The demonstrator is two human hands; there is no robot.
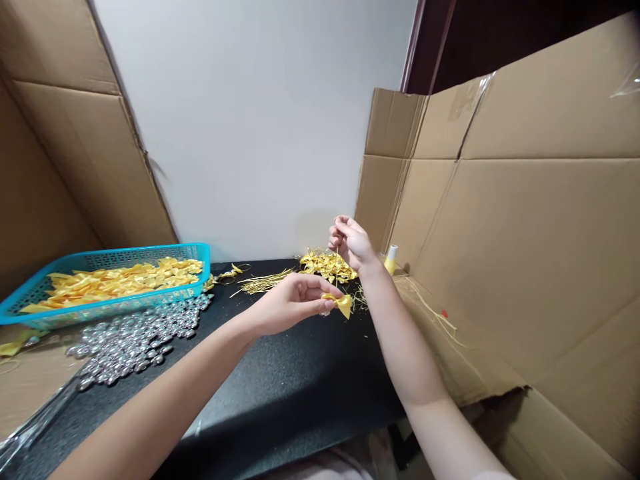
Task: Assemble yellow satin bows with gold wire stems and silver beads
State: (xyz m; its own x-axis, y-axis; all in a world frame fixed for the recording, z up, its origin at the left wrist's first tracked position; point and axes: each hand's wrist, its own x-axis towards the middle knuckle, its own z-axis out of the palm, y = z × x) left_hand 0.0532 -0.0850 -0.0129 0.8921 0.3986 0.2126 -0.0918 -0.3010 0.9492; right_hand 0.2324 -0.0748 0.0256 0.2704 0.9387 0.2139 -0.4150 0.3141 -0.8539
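My left hand [293, 301] is closed in a pinch on a small yellow ribbon bow [341, 303], held just above the black table [280, 387]. My right hand [350, 241] is raised above and behind it, fingers pinched on a thin gold thread [337, 267] that runs straight down to the bow. Behind the hands lies a heap of finished gold bows [327, 263] and a bundle of gold threads [263, 281].
A blue plastic basket [30, 290] of yellow ribbon pieces stands at the left, with a pile of silver bells [135, 337] in front of it. A small yellow thread spool [391, 260] stands by the cardboard wall [525, 253] on the right. Cardboard also leans at the left.
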